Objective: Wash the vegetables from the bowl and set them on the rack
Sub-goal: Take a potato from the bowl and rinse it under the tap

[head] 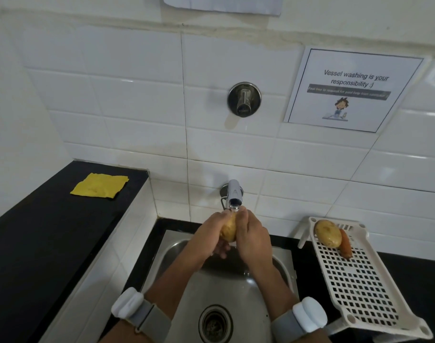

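Observation:
A yellow-brown potato point(228, 230) is held upright over the steel sink point(226, 288), just under the tap spout point(235, 195). My left hand point(212, 236) grips it from the left and my right hand point(252, 240) wraps it from the right. Water runs onto the potato's top. On the white perforated rack point(357, 278) at the right lie another potato point(327, 233) and a carrot point(345, 245), touching each other at the rack's far end. The bowl is out of view.
A yellow cloth point(99, 186) lies on the raised black counter point(50, 231) at the left. A round wall valve point(244, 99) and a paper notice point(352, 89) are on the tiled wall. The sink drain point(215, 324) sits near the front.

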`<state>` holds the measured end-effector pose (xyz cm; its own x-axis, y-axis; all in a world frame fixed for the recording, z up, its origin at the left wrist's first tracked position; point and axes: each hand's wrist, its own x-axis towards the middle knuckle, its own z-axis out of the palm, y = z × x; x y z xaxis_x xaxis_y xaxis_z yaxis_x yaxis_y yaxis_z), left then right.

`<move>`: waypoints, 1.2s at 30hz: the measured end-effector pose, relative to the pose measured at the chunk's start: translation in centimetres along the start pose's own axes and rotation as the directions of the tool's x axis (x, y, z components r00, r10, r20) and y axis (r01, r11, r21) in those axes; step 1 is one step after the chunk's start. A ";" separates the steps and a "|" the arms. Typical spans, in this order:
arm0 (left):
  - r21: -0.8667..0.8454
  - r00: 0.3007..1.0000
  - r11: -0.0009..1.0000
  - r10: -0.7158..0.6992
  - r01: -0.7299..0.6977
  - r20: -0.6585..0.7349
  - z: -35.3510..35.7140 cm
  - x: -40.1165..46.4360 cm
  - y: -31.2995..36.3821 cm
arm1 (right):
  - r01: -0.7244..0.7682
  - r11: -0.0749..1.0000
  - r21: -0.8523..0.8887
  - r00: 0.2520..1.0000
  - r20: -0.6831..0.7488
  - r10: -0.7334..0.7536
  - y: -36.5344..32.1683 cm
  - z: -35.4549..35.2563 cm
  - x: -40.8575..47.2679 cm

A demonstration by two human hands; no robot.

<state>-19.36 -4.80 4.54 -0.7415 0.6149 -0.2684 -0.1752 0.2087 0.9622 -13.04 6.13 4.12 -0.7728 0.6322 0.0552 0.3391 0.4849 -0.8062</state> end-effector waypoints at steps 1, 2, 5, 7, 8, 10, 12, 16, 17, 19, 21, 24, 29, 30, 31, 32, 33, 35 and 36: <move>-0.030 0.999 0.999 0.012 -0.013 -0.034 -0.2 0.1 -0.1 | 0.014 1.000 -0.024 1.000 0.028 -0.013 -0.3 0.0 0.0; -0.045 0.996 0.999 0.010 -0.014 -0.083 -0.2 0.0 -0.1 | 0.028 0.999 -0.028 0.998 0.059 -0.026 -0.6 -0.1 -0.1; 0.035 0.971 0.997 0.078 -0.072 -0.228 0.2 -0.5 -0.3 | 0.028 1.000 -0.013 0.989 0.143 -0.026 -1.4 -0.1 -0.1; 0.052 0.937 0.977 0.215 -0.209 -0.274 0.5 -1.2 -0.5 | -0.041 0.999 0.028 0.983 0.182 0.035 -2.0 0.1 0.0; 0.087 0.912 0.955 0.296 -0.283 -0.285 0.6 -1.5 -0.6 | -0.076 0.996 0.046 0.979 0.192 0.066 -2.1 0.1 0.2; 0.222 0.863 0.897 0.433 -0.383 -0.260 0.7 -1.5 -1.1 | -0.154 0.986 0.055 0.969 0.201 0.140 -2.2 0.2 0.7; 0.305 0.846 0.863 0.478 -0.403 -0.236 0.7 -1.1 -1.5 | -0.190 0.979 0.076 0.966 0.195 0.172 -2.1 0.1 1.0; 0.277 0.821 0.865 0.491 -0.418 -0.293 0.7 -0.8 -1.8 | -0.098 0.995 0.023 0.967 0.239 0.090 -2.3 -0.1 0.8; 0.261 0.819 0.865 0.494 -0.429 -0.290 0.8 -0.8 -1.9 | -0.084 0.996 0.006 0.965 0.251 0.080 -2.4 -0.3 0.7; 0.241 0.814 0.855 0.513 -0.459 -0.270 0.9 -1.2 -2.0 | -0.042 0.998 -0.048 0.965 0.256 0.053 -2.7 -0.8 0.6; 0.252 0.798 0.835 0.545 -0.489 -0.257 1.0 -1.6 -1.8 | -0.009 0.994 -0.105 0.981 0.194 0.030 -2.8 -0.9 0.5; 0.276 0.794 0.834 0.544 -0.477 -0.272 1.2 -1.6 -1.5 | -0.061 0.978 -0.197 0.991 0.104 0.083 -2.4 -0.5 0.6; -0.191 0.915 0.957 0.133 -0.219 -0.381 1.5 -1.0 -1.1 | 0.206 0.947 -0.247 0.970 0.178 -0.165 -1.6 -1.3 0.8; -0.298 0.926 0.938 0.057 -0.178 -0.374 1.4 -0.8 -1.0 | 0.255 0.945 -0.204 0.955 0.204 -0.214 -1.4 -1.5 0.7; -0.384 0.930 0.913 -0.015 -0.137 -0.368 1.4 -0.6 -0.6 | 0.290 0.942 -0.168 0.939 0.242 -0.246 -1.3 -1.6 0.6; -0.459 0.934 0.883 -0.080 -0.097 -0.349 1.3 -0.6 -0.4 | 0.303 0.942 -0.143 0.925 0.283 -0.254 -1.2 -1.4 0.5; -0.530 0.940 0.846 -0.135 -0.055 -0.313 1.4 -0.5 -0.1 | 0.307 0.942 -0.136 0.918 0.305 -0.255 -1.0 -1.3 0.4; -0.617 0.952 0.787 -0.208 0.026 -0.225 1.5 -0.5 0.4 | 0.307 0.936 -0.173 0.926 0.284 -0.251 -0.5 -1.0 0.2; -0.608 0.956 0.791 -0.223 0.062 -0.192 1.5 -0.7 0.6 | 0.291 0.939 -0.185 0.934 0.266 -0.237 -0.3 -0.9 0.1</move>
<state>-17.97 -3.92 5.21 -0.7941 0.3953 -0.4617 -0.5786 -0.2589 0.7734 -12.77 6.63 4.86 -0.9452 0.3150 0.0858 0.1930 0.7510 -0.6314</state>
